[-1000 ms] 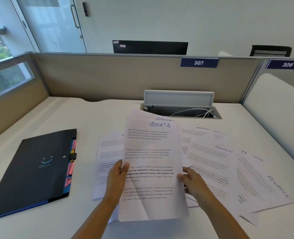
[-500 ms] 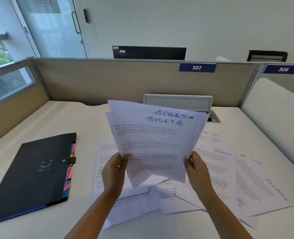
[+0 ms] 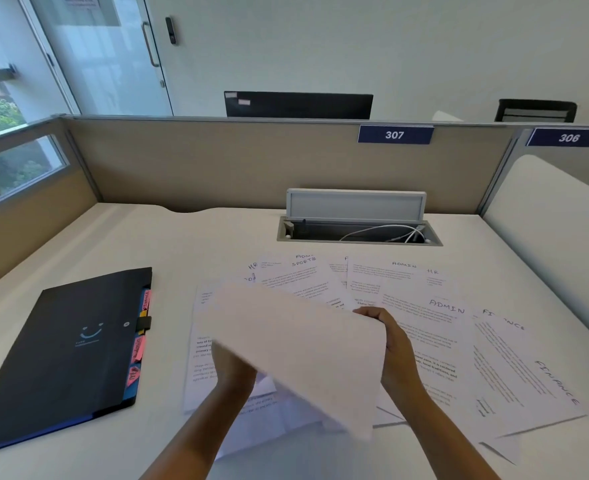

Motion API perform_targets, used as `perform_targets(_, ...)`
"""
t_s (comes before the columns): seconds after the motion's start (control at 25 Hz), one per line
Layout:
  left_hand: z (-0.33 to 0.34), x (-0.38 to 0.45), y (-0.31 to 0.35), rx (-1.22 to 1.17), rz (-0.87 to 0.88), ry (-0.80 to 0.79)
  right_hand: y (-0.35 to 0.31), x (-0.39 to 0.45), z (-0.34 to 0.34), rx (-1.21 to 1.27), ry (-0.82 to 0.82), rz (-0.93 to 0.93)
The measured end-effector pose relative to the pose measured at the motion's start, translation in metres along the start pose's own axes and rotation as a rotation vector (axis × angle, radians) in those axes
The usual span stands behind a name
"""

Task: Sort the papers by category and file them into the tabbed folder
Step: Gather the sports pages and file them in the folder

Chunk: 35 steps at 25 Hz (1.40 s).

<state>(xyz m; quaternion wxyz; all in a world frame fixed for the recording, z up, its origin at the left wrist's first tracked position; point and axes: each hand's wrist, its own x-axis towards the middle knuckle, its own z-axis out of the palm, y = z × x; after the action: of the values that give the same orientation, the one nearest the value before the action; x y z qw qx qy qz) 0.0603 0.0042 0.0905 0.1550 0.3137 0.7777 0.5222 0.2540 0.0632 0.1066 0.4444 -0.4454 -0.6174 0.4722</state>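
A white table (image 3: 199,237) stood inside beige partitions (image 3: 217,161). Left of the scattered papers (image 3: 438,327) lay a closed tabbed folder (image 3: 61,351). Both hands' fingers, left hand (image 3: 232,368) and right hand (image 3: 395,348), clamped a blank-faced sheaf (image 3: 303,348).

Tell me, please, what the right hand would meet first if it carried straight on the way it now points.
Probably the SPORTS sheet lying on the desk beyond the right hand, which points forward and slightly left while holding the blank-faced stack; depth is unclear.

The tabbed folder (image 3: 61,358) lies on the bench (image 3: 147,237) at lower left of the frame. Loose papers (image 3: 442,341) spread over the bench at centre and right. Above them, at upper centre, a cable tray (image 3: 359,233) sits sunk in the bench.
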Motion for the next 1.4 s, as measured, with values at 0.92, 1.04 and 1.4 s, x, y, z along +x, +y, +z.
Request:
perform_targets(0.92, 0.013, -0.027, -0.037, 0.098, 0.119, -0.217, 0.06, -0.014, 0.006, -0.273, -0.05, 0.078)
perform_targets(1.04, 0.013, -0.025, -0.036, 0.026, 0.059, -0.178, 0.062, -0.01, 0.004, -0.307, -0.056, 0.086)
perform_targets(1.4, 0.002, -0.01, -0.058, 0.019, 0.002, 0.01, 0.057, -0.001, 0.012, -0.23, -0.12, 0.211)
